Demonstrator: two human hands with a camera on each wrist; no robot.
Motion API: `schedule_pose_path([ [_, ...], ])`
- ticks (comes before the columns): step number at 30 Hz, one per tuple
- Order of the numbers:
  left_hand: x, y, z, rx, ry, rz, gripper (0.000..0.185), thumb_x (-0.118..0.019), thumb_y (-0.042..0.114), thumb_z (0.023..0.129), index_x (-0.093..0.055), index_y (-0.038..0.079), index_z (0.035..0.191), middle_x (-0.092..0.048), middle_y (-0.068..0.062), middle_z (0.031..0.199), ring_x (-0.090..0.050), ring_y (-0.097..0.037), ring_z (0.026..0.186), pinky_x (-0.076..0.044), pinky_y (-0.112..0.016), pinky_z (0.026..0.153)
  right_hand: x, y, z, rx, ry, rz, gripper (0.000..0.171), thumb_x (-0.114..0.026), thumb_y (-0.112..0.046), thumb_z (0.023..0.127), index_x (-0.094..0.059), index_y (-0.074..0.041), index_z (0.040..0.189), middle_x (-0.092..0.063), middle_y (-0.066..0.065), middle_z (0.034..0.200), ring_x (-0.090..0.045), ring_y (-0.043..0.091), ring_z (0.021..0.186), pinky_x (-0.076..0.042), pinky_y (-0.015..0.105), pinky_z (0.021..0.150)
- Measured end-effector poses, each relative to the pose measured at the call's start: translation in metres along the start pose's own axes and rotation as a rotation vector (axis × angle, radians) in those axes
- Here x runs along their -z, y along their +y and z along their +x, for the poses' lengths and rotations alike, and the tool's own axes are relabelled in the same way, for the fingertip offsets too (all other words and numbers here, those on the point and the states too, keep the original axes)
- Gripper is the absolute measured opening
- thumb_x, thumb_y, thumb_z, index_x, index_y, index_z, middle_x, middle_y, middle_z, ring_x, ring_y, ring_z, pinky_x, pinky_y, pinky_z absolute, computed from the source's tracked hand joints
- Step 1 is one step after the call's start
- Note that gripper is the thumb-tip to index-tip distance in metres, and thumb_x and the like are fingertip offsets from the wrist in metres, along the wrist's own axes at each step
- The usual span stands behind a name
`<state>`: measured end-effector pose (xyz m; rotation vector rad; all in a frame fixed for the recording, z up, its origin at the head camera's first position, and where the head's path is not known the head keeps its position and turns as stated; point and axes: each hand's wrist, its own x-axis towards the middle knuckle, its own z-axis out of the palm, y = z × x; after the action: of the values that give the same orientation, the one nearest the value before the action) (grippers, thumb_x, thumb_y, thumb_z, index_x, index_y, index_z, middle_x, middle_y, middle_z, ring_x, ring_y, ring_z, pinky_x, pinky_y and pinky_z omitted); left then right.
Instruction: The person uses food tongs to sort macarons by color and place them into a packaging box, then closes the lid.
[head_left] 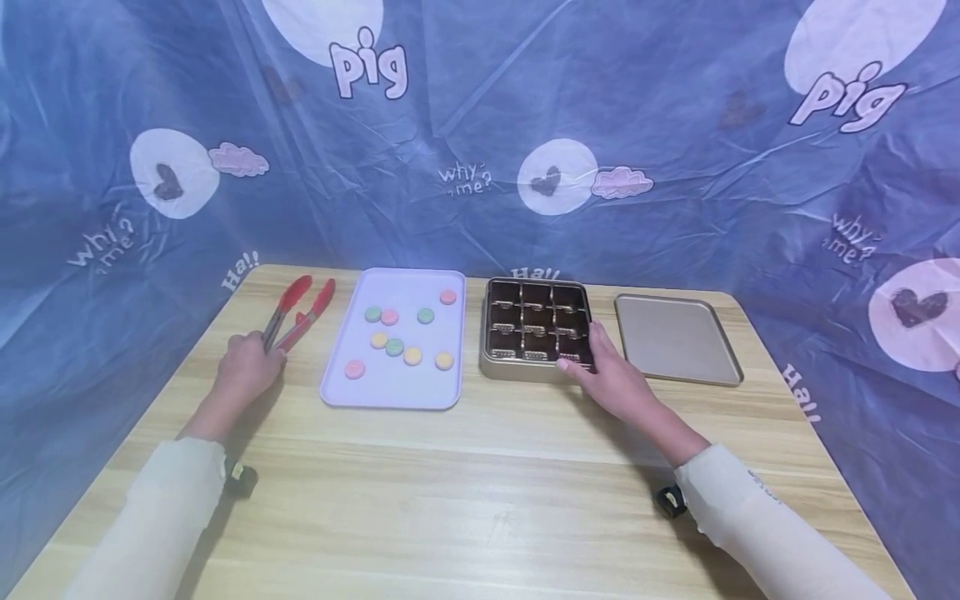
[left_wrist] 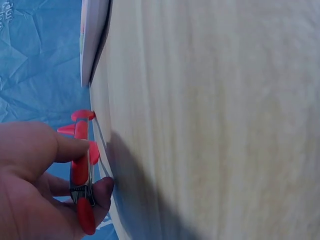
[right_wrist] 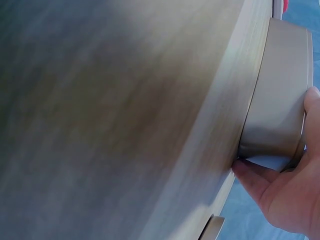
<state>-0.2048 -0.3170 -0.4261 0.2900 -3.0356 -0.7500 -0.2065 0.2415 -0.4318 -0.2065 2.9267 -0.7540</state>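
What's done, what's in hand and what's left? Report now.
Done, it seems: the gold lid lies off the box, to its right. In hand: the left hand holds the tongs; the right hand grips the box's right side. Left, probably: moving the nine discs, all on the purple tray, into the box's empty-looking compartments.

My left hand [head_left: 251, 364] grips, fingers [left_wrist: 104, 187] bent — my right hand [head_left: 618, 383] holds, thumb [head_left: 575, 371] parted from fingers — both arms [head_left: 153, 508] outstretched.
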Motion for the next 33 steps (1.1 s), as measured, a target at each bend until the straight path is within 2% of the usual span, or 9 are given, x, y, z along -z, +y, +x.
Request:
schedule_pose_path([
  [7, 0.002, 0.0, 0.002, 0.029, -0.016, -0.002, 0.058, -0.056, 0.033, 0.098, -0.046, -0.018, 0.124, -0.05, -0.034, 0.103, -0.056, -0.046, 0.086, -0.048, -0.058, 0.073, 0.0, 0.0, 0.0, 0.006, 0.007, 0.0, 0.102, -0.047, -0.067, 0.097, 0.005, -0.008, 0.161, 0.004, 0.014, 0.169, -0.02, 0.048, 0.15, -0.023, 0.063, 0.118],
  [13, 0.001, -0.002, 0.006, 0.048, -0.002, 0.042, 0.067, -0.057, 0.051, 0.097, -0.048, -0.008, 0.127, -0.055, -0.031, 0.103, -0.057, -0.046, 0.089, -0.043, -0.055, 0.068, 0.0, 0.0, 0.0, 0.008, 0.006, -0.006, 0.102, -0.047, -0.067, 0.097, 0.005, -0.007, 0.161, 0.004, 0.014, 0.169, -0.022, 0.049, 0.148, -0.025, 0.064, 0.116],
  [19, 0.001, -0.003, 0.009, 0.08, 0.003, 0.07, 0.074, -0.053, 0.058, 0.096, -0.046, -0.004, 0.136, -0.058, -0.029, 0.102, -0.058, -0.046, 0.09, -0.042, -0.056, 0.068, 0.0, 0.0, 0.0, 0.009, 0.008, -0.006, 0.102, -0.047, -0.067, 0.097, 0.004, -0.007, 0.161, 0.004, 0.014, 0.169, -0.022, 0.049, 0.148, -0.025, 0.064, 0.116],
  [24, 0.001, -0.002, 0.01, 0.086, 0.008, 0.063, 0.062, -0.055, 0.054, 0.097, -0.053, -0.003, 0.122, -0.06, -0.023, 0.091, -0.058, -0.039, 0.08, -0.041, -0.047, 0.063, 0.0, 0.0, 0.0, 0.004, 0.003, -0.005, 0.103, -0.047, -0.068, 0.096, 0.006, -0.008, 0.161, 0.005, 0.014, 0.169, -0.023, 0.05, 0.148, -0.026, 0.064, 0.116],
  [29, -0.001, -0.003, 0.011, 0.08, 0.026, 0.038, 0.048, -0.056, 0.046, 0.097, -0.056, -0.001, 0.107, -0.059, -0.02, 0.087, -0.057, -0.037, 0.077, -0.042, -0.044, 0.062, 0.0, 0.0, 0.0, 0.001, -0.001, -0.005, 0.103, -0.047, -0.068, 0.096, 0.008, -0.009, 0.161, 0.006, 0.013, 0.169, -0.023, 0.05, 0.148, -0.026, 0.063, 0.116],
  [33, -0.002, -0.002, 0.012, 0.082, 0.039, 0.024, 0.047, -0.055, 0.044, 0.096, -0.056, -0.001, 0.108, -0.059, -0.018, 0.086, -0.058, -0.036, 0.077, -0.042, -0.045, 0.063, 0.0, 0.001, 0.0, -0.001, -0.002, -0.003, 0.102, -0.046, -0.068, 0.096, 0.007, -0.01, 0.161, 0.006, 0.013, 0.169, -0.021, 0.049, 0.149, -0.023, 0.063, 0.118],
])
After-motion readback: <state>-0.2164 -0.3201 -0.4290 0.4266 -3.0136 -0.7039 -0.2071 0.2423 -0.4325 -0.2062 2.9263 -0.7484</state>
